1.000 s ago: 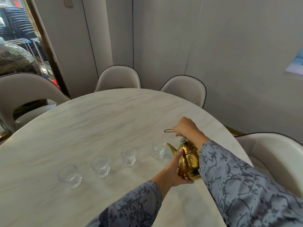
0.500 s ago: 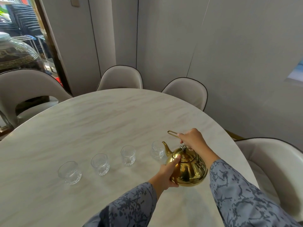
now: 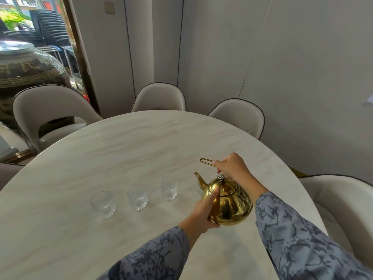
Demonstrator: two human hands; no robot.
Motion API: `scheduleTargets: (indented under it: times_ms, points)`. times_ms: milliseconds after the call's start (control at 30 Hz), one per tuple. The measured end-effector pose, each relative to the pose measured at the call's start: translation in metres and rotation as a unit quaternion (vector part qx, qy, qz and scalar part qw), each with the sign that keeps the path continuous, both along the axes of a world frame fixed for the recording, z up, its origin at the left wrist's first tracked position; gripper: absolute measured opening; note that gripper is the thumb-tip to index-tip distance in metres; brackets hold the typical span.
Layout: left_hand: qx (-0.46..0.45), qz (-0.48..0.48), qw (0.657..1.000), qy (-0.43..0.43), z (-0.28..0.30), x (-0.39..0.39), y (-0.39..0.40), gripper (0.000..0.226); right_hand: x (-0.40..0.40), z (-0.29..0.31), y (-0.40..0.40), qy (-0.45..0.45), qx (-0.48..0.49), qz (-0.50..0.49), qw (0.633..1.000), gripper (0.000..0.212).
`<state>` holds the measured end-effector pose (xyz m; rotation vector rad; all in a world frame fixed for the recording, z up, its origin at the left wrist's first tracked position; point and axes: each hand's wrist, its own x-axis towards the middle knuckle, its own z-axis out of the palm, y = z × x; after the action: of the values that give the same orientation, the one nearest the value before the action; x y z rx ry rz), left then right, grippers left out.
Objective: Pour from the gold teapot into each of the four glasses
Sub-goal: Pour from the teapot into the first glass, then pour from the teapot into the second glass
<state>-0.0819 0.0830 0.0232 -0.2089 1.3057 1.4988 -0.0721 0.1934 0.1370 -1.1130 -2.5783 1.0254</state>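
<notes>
The gold teapot (image 3: 230, 201) is upright, low over the marble table (image 3: 121, 150) at the right; whether its base touches I cannot tell. My right hand (image 3: 232, 168) grips its wire handle above the lid. My left hand (image 3: 205, 209) presses against the pot's near side, thumb on its shoulder. Three clear glasses stand in a row to the left: the left glass (image 3: 103, 204), the middle glass (image 3: 137, 196) and the right glass (image 3: 169, 187). A fourth glass is almost hidden behind the spout (image 3: 198, 177).
Pale upholstered chairs ring the table: one at far left (image 3: 48, 112), two at the back (image 3: 159, 98) (image 3: 240, 116), one at right (image 3: 341, 201). A large glass jar (image 3: 26, 65) stands behind the left chair. The table edge curves close behind my right hand.
The teapot has tipped back from its forward pouring tilt to upright and come nearer to me. Both hands kept their hold. My view has shifted, so the glasses sit further left.
</notes>
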Motion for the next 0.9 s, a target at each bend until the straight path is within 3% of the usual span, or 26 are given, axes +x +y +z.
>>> scheduleTargets:
  times_ms: [267, 600, 900]
  points:
    - [0.009, 0.004, 0.998, -0.055, 0.016, -0.014, -0.042, 0.069, -0.040, -0.002, -0.038, -0.041, 0.026, 0.039, 0.998, 0.033]
    - [0.024, 0.041, 0.993, -0.111, 0.022, -0.020, -0.050, 0.099, -0.068, 0.008, -0.057, -0.102, 0.052, 0.053, 0.992, 0.024]
    - [0.023, 0.050, 0.992, -0.115, 0.037, -0.020, -0.051, 0.099, -0.076, 0.020, -0.064, -0.131, 0.075, 0.064, 0.987, 0.021]
